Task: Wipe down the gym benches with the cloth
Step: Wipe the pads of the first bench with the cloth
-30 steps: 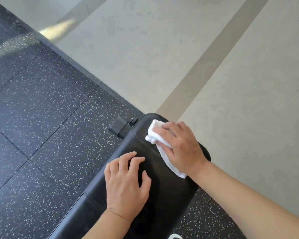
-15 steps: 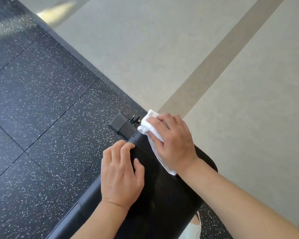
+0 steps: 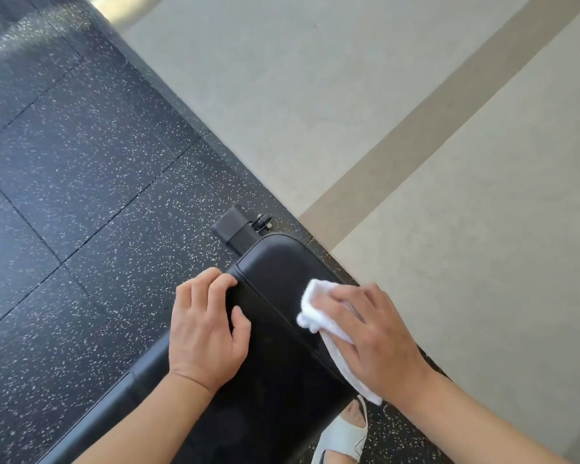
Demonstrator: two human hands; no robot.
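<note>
Pressing a white cloth point(image 3: 329, 324) onto the right edge of a black padded gym bench point(image 3: 275, 329), the right hand point(image 3: 374, 333) lies flat with fingers point(image 3: 345, 296) spread straight over the fabric. Cloth bunches ahead of those fingertips and trails back under the palm. The left hand point(image 3: 205, 333) curls its fingers point(image 3: 211, 283) round the bench's left edge, thumb on top. Beyond both sets of fingers, speckled black rubber floor point(image 3: 81, 182) meets pale flooring point(image 3: 315, 95). A sandalled foot point(image 3: 344, 433) shows below the right wrist.
</note>
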